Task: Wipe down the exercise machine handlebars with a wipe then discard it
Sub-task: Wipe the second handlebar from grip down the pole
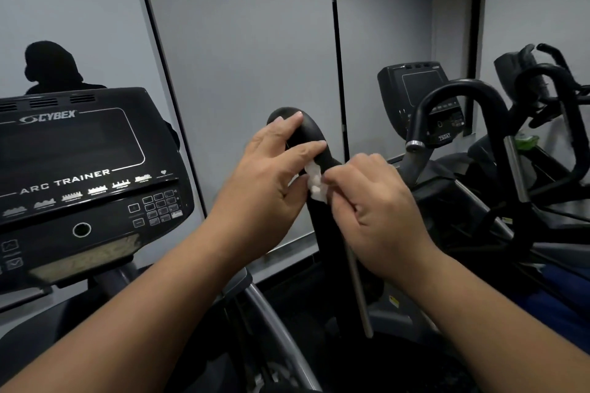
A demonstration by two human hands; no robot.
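- We see our left hand [271,169] curled loosely around the curved black padded handlebar [311,134], fingers laid over its top bend, thumb low beside the wipe.
- Our right hand [373,210] pinches the small crumpled white wipe [315,182] between thumb and fingertips, pressing it to the handlebar just under the bend.
- The wipe sits between our two hands, touching the near face of the handlebar.
- Below our hands the handlebar runs down as a straight black post, and a thin grey metal rod [359,290] slants down beside it, passing under our right hand.
- Left of the handlebar stands the glossy black console [83,175], marked "CYBEX" and "ARC TRAINER", with a dark screen and a keypad.
- Behind the handlebar are grey wall panels [242,41] split by black seams.
- Right of the handlebar, well apart, a second black exercise machine [447,112] shows its own looped handle and console.
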